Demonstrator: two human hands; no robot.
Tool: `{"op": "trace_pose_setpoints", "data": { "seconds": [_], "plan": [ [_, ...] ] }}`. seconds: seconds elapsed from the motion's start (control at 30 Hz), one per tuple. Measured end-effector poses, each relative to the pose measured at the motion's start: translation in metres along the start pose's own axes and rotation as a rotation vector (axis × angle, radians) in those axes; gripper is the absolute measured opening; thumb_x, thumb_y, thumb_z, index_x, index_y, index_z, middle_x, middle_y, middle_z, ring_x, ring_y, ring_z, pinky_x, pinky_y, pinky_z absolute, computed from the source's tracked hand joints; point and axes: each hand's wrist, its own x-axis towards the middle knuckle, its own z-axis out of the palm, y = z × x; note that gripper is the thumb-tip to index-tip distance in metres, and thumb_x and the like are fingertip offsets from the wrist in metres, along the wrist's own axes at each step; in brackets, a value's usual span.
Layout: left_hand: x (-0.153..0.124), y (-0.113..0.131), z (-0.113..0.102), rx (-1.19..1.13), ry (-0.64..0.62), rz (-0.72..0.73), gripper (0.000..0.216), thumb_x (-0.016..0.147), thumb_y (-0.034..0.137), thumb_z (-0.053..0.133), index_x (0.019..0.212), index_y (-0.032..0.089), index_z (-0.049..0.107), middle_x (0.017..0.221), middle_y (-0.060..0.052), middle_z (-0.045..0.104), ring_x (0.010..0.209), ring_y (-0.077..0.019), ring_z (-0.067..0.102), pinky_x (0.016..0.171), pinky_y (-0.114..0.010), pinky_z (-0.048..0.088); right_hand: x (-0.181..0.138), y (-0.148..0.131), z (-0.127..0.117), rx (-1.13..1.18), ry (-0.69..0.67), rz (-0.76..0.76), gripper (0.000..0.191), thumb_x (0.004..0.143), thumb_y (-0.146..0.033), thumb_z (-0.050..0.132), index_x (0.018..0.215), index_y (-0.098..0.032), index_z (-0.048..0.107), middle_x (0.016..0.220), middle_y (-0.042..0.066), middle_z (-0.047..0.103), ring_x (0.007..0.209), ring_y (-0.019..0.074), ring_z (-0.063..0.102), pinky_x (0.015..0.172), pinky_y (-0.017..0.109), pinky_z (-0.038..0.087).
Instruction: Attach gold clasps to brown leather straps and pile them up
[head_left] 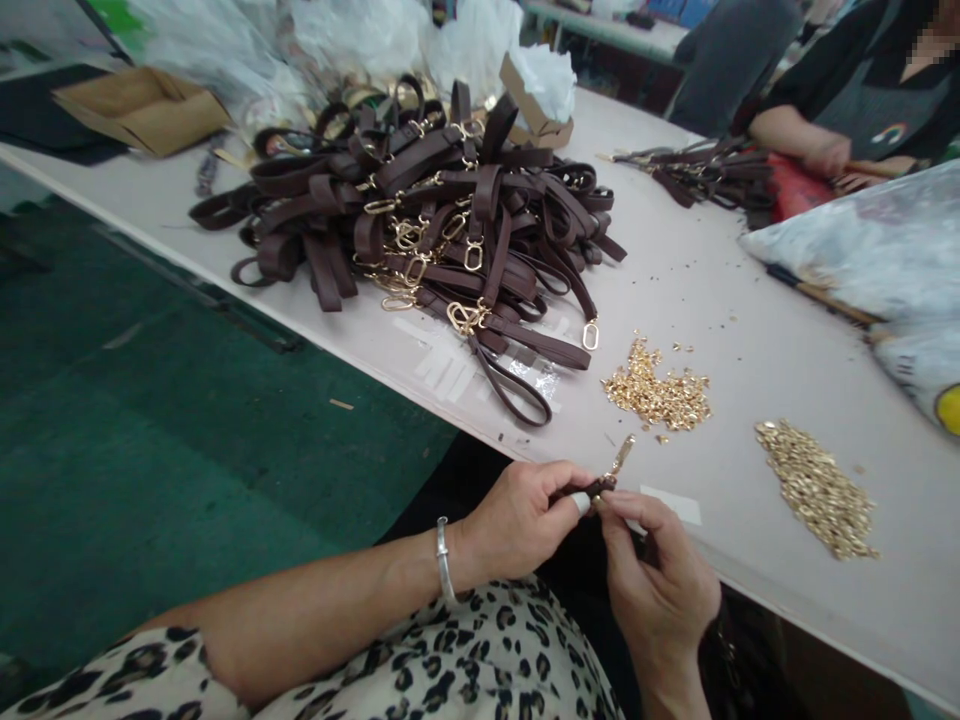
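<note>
My left hand [529, 520] is closed around the end of a dark brown leather strap [600, 486], at the table's front edge. From that end a gold metal clasp [622, 455] sticks out over the tabletop. My right hand [660, 570] pinches at the same strap end, thumb and fingertip together; a tiny gold piece seems to show between the fingertips, too small to name surely. Just beyond the hands lies a heap of small gold metal pieces [660, 390]. A second heap of small gold pieces [817, 490] is to the right.
A large pile of brown leather straps [427, 210] with gold hooks covers the table's left. Behind it are clear plastic bags [360, 40] and a brown paper bag [142, 108]. Across the table a co-worker [862, 110] sits by more straps [697, 172]. A filled plastic bag [877, 260] lies right.
</note>
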Motion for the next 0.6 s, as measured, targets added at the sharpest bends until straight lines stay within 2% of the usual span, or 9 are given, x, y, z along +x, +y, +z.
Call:
{"op": "trace_pose_setpoints", "data": {
  "seconds": [0.07, 0.17, 0.3, 0.43, 0.5, 0.6],
  "plan": [
    [0.000, -0.001, 0.000, -0.019, -0.019, -0.001, 0.029, 0.088, 0.011, 0.055, 0.108, 0.017, 0.075, 0.096, -0.004, 0.077, 0.088, -0.0184, 0.069, 0.083, -0.027, 0.051, -0.003, 0.001, 0.002, 0.070, 0.036, 0.114, 0.013, 0.085, -0.020, 0.071, 0.097, -0.022, 0.067, 0.092, 0.002, 0.072, 0.081, 0.0155, 0.069, 0.077, 0.027, 0.056],
    [0.001, -0.003, 0.001, -0.152, -0.045, -0.016, 0.026, 0.087, 0.015, 0.062, 0.109, 0.018, 0.076, 0.102, -0.005, 0.077, 0.094, -0.0196, 0.069, 0.088, -0.028, 0.050, -0.003, 0.000, 0.007, 0.285, 0.081, 0.362, 0.025, 0.081, -0.026, 0.076, 0.103, -0.022, 0.065, 0.093, 0.002, 0.070, 0.080, 0.0157, 0.069, 0.073, 0.028, 0.058],
    [0.002, -0.006, 0.008, -0.368, 0.010, -0.170, 0.020, 0.078, 0.023, 0.077, 0.096, 0.014, 0.078, 0.090, -0.006, 0.078, 0.082, -0.0177, 0.068, 0.079, -0.026, 0.050, -0.001, 0.000, 0.008, 0.534, 0.071, 0.603, 0.034, 0.075, -0.030, 0.081, 0.104, -0.023, 0.063, 0.091, 0.002, 0.072, 0.079, 0.0143, 0.070, 0.070, 0.025, 0.059],
    [-0.001, -0.007, 0.015, -0.452, 0.035, -0.247, 0.020, 0.075, 0.026, 0.079, 0.091, 0.013, 0.079, 0.082, -0.004, 0.076, 0.073, -0.0144, 0.064, 0.072, -0.024, 0.048, -0.010, 0.009, 0.003, 0.558, 0.087, 0.693, 0.041, 0.072, -0.031, 0.083, 0.107, -0.023, 0.064, 0.087, 0.002, 0.073, 0.078, 0.0152, 0.071, 0.069, 0.023, 0.059],
    [-0.002, -0.006, 0.015, -0.408, 0.039, -0.220, 0.019, 0.077, 0.027, 0.078, 0.091, 0.014, 0.079, 0.083, -0.004, 0.076, 0.074, -0.0150, 0.065, 0.073, -0.025, 0.048, -0.017, 0.014, 0.001, 0.539, 0.091, 0.693, 0.044, 0.073, -0.034, 0.083, 0.111, -0.022, 0.064, 0.090, 0.004, 0.075, 0.080, 0.0181, 0.072, 0.070, 0.025, 0.060],
    [-0.004, -0.002, 0.013, -0.239, 0.047, -0.119, 0.018, 0.080, 0.025, 0.075, 0.092, 0.013, 0.078, 0.088, -0.007, 0.077, 0.080, -0.0182, 0.068, 0.077, -0.027, 0.050, -0.029, 0.015, 0.002, 0.518, 0.045, 0.653, 0.043, 0.080, -0.042, 0.076, 0.116, -0.021, 0.065, 0.106, 0.008, 0.075, 0.092, 0.0237, 0.073, 0.077, 0.031, 0.062]
  ]
}}
